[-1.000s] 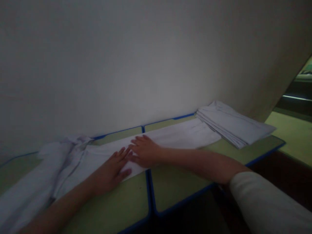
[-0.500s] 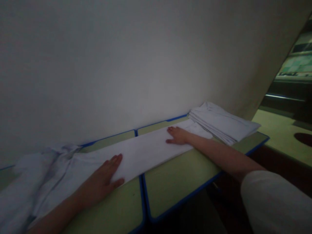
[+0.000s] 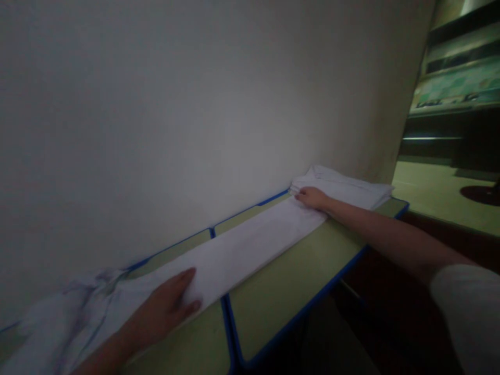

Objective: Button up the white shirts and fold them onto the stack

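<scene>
A long white cloth [image 3: 250, 250], folded into a flat strip, lies across two joined pale green tables. My left hand [image 3: 167, 302] rests flat on its near part, thumb apart from the other fingers and close to the front edge of the strip. At the far right end my right hand [image 3: 312, 198] has its fingers curled in at the end of the cloth, right beside a stack of folded white cloths [image 3: 351, 188]. Its fingertips are partly blurred. Toward the left, more white fabric [image 3: 66, 317] lies loose and crumpled.
Blue edging rims the tables [image 3: 289, 276], with a narrow gap between them. A plain wall [image 3: 214, 114] stands directly behind. To the right, beyond the wall, are a light floor [image 3: 425, 182] and dark shelving [image 3: 433, 127].
My right hand has slid right along the cloth to its far end, and its spread fingers have curled in. My left hand stays flat on the cloth. The view has turned a little right.
</scene>
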### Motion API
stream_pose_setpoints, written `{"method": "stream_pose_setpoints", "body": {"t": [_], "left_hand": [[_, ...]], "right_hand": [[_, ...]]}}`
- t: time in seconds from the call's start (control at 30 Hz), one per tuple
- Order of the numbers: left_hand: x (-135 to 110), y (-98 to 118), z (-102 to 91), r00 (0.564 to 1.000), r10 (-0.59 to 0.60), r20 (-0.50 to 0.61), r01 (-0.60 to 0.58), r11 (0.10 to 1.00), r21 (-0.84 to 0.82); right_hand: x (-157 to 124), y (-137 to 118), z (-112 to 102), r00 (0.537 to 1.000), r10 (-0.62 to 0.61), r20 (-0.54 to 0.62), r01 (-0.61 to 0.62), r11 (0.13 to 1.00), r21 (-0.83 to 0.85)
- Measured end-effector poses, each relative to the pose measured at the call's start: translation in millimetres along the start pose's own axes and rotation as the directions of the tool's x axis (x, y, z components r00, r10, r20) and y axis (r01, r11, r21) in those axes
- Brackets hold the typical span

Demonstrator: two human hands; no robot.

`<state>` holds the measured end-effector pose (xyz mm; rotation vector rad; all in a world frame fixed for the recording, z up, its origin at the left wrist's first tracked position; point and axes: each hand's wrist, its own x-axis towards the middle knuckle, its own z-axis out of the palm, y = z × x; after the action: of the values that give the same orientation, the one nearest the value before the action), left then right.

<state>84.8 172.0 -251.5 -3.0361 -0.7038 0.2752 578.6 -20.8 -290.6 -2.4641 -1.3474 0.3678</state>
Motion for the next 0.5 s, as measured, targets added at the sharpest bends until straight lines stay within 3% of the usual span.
{"method": "stream_pose_setpoints", "body": {"t": [0.07, 0.13, 0.2, 0.33, 0.43, 0.5], "left_hand": [[31.2, 6.3, -16.1, 1.000, 0.001, 0.002, -0.001, 0.999, -0.043], [77.1, 19.7, -31.0, 1.000, 0.010, -0.007, -0.011, 0.994, -0.113], [133.3, 39.9, -41.1, 0.999, 0.033, 0.003, -0.032, 0.982, -0.185], [250.2, 95.7, -45.8, 0.987, 0.145, 0.063, -0.118, 0.941, -0.317], [322.2, 141.3, -39.5, 0.977, 0.195, 0.085, -0.154, 0.924, -0.350], [358.6, 168.6, -32.4, 0.977, 0.194, 0.092, -0.151, 0.924, -0.351]], "right_hand": [[-9.6, 13.1, -15.7, 0.985, 0.104, 0.138, -0.112, 0.992, 0.057], [-20.2, 19.6, -24.3, 0.919, 0.233, 0.319, -0.288, 0.948, 0.136], [-29.1, 17.8, -26.4, 0.846, 0.317, 0.428, -0.425, 0.887, 0.183], [-32.7, 3.2, -20.6, 0.826, 0.356, 0.437, -0.455, 0.879, 0.143], [-24.2, -0.5, -13.6, 0.811, 0.377, 0.447, -0.451, 0.890, 0.067], [-17.8, 2.3, -8.6, 0.864, 0.319, 0.389, -0.381, 0.920, 0.092]]}}
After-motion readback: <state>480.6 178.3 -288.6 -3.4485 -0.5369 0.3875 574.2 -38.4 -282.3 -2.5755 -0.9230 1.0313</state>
